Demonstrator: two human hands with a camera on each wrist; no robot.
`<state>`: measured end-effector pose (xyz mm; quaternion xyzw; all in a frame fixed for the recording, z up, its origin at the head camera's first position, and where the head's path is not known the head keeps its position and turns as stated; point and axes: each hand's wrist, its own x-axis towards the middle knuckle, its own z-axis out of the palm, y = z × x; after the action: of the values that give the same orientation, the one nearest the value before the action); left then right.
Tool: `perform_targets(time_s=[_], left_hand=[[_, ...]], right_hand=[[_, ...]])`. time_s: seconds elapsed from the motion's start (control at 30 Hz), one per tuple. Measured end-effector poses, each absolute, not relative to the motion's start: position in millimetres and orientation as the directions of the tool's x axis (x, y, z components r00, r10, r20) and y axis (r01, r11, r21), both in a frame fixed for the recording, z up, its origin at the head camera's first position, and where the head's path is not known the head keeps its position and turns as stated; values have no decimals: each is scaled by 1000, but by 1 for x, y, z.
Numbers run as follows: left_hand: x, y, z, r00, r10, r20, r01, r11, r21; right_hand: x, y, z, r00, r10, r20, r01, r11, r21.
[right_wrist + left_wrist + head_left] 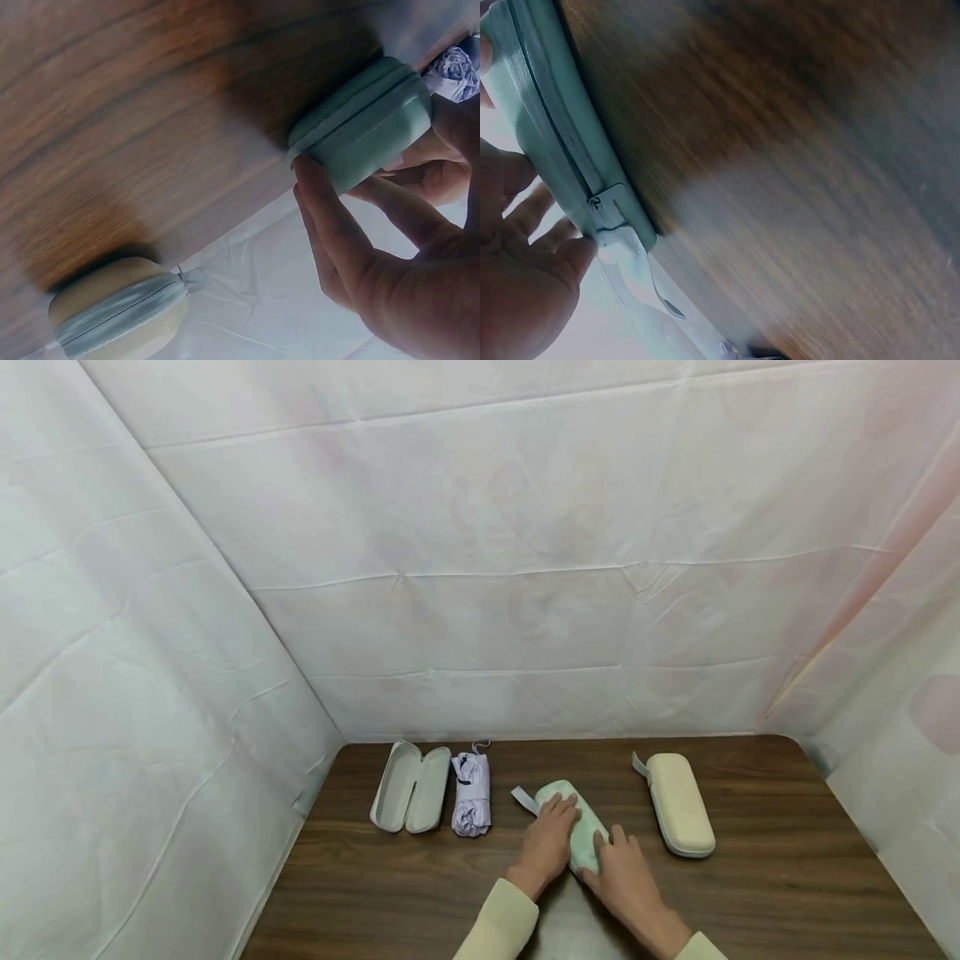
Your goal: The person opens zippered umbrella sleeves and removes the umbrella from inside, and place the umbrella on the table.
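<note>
Your left grip (546, 843) and right grip (626, 878), both partly closed, hold the mint-green zippered case (586, 838) near the middle of the counter (780, 860); long axis 11-to-5 o'clock, strapped end toward 11.

On table (360, 893): leftmost case (431, 789), umbrella (472, 795) just right, middle case (584, 837) between left hand (549, 843) and right hand (628, 875), rightmost case (681, 802).

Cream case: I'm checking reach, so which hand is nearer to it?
Right. In the head view, the right hand is on the green case, below and left of the cream case; the left hand, also on the green case, is farther left.
</note>
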<state>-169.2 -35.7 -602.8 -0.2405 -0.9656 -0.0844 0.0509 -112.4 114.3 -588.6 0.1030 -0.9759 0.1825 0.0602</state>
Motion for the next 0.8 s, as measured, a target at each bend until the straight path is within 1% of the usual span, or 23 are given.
perform_targets(time_s=[0.13, 0.33, 0.5, 0.67, 0.8], left_hand=[[-170, -38, -602, -865, 486, 124, 499, 857, 125], [-173, -41, -602, -847, 520, 111, 532, 828, 177], [-178, -43, -603, -829, 548, 109, 558, 803, 210], [-179, -43, -603, -810, 570, 138, 586, 776, 235], [-179, -44, -604, -791, 588, 166, 611, 755, 239]], right_hand=[[-110, 111, -588, -969, -174, 175, -224, 918, -327], [-107, 104, -591, -966, -159, 204, -218, 925, -310], [-104, 98, -594, -954, -156, 257, -230, 929, -290], [-102, 93, -596, -937, -172, 305, -248, 941, -230], [-100, 89, -597, -936, -164, 310, -244, 940, -239]])
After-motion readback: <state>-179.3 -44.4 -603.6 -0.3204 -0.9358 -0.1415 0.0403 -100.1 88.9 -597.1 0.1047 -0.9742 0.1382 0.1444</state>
